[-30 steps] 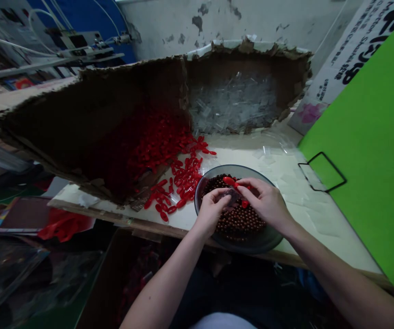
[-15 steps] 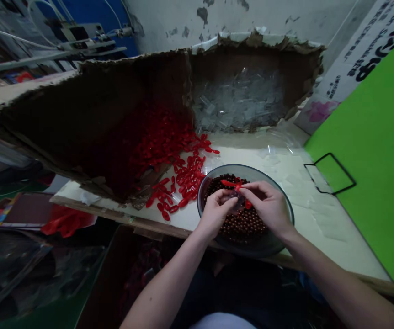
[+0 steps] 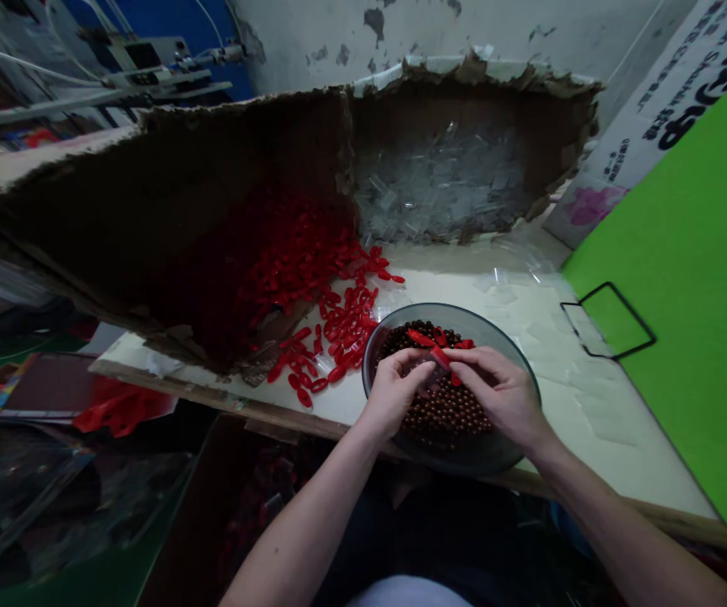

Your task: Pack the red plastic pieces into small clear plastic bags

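Both my hands are over a glass bowl (image 3: 521, 350) of dark brown, round beads (image 3: 445, 415). My left hand (image 3: 392, 388) is closed in a pinch around a small clear plastic piece (image 3: 425, 384), mostly hidden by the fingers. My right hand (image 3: 503, 392) pinches a small red plastic piece (image 3: 440, 357) at the top of that clear piece, so the two touch or nearly touch. Just beyond the fingertips, a few more red pieces (image 3: 420, 338) lie on the beads.
Behind to the left, a torn cardboard box (image 3: 344, 126) holds a heap of red pieces (image 3: 293, 253) spilling onto the white table (image 3: 610, 405). Its right part contains clear plastic pieces (image 3: 445, 185). At right stands a green panel (image 3: 692, 278) with a black wire handle (image 3: 635, 350).
My right hand has lowered slightly, bringing a red piece against the clear piece in my left hand. The left hand has barely moved.
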Action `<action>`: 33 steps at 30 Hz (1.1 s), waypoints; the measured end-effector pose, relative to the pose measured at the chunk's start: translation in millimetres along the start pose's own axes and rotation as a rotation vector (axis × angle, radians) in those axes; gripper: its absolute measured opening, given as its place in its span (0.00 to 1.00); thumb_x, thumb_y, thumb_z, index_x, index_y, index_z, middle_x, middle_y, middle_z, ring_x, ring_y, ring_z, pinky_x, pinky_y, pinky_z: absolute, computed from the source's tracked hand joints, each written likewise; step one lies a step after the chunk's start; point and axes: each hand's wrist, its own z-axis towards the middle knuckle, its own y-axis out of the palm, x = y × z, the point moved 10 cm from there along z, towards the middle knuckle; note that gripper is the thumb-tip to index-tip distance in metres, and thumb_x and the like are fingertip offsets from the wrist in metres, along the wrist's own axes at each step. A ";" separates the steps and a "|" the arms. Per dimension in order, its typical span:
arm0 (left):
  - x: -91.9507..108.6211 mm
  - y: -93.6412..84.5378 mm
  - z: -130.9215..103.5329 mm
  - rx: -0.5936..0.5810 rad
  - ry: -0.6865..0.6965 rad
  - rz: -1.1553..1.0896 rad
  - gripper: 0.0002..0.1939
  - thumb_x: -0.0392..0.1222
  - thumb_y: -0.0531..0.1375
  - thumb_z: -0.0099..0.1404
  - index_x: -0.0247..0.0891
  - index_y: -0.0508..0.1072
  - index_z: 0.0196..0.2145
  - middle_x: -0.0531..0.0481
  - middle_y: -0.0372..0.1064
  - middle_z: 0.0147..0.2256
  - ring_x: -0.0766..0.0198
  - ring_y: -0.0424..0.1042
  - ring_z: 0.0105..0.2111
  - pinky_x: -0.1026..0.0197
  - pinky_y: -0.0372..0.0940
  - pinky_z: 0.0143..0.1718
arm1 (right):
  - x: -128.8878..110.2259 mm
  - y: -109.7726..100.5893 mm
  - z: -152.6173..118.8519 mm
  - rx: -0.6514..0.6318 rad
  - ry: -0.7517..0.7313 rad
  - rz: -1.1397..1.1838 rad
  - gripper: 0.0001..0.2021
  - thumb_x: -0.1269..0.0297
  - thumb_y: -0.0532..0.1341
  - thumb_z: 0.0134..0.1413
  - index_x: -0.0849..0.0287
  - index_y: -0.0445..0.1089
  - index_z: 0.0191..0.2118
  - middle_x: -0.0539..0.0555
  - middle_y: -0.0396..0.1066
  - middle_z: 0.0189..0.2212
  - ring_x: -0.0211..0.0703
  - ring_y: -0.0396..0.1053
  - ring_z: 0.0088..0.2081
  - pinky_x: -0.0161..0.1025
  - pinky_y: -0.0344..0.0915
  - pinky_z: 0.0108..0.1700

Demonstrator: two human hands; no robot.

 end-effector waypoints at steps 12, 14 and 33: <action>-9.8 28.0 -17.1 -0.146 -0.192 -0.095 0.18 0.47 0.67 0.50 0.32 0.70 0.34 0.50 0.72 0.26 0.72 0.68 0.18 0.70 0.59 0.18 | 20.1 24.5 34.1 -0.183 0.422 0.761 0.16 0.50 0.62 0.53 0.57 0.76 0.37 0.52 0.75 0.31 0.36 0.71 0.32 0.34 0.68 0.37; -11.9 28.3 -17.9 -0.152 -0.206 -0.102 0.18 0.46 0.67 0.50 0.32 0.70 0.34 0.49 0.72 0.26 0.71 0.69 0.18 0.70 0.61 0.19 | 21.6 9.7 31.9 -0.062 0.386 0.788 0.14 0.52 0.63 0.52 0.56 0.75 0.38 0.49 0.72 0.27 0.34 0.69 0.29 0.32 0.66 0.34; -9.1 42.7 -28.5 0.065 -0.032 0.139 0.20 0.57 0.59 0.58 0.36 0.63 0.24 0.60 0.58 0.14 0.76 0.54 0.11 0.71 0.51 0.12 | 14.1 35.5 11.4 -0.087 0.367 0.681 0.26 0.44 0.50 0.58 0.61 0.72 0.45 0.45 0.52 0.17 0.34 0.50 0.20 0.33 0.52 0.23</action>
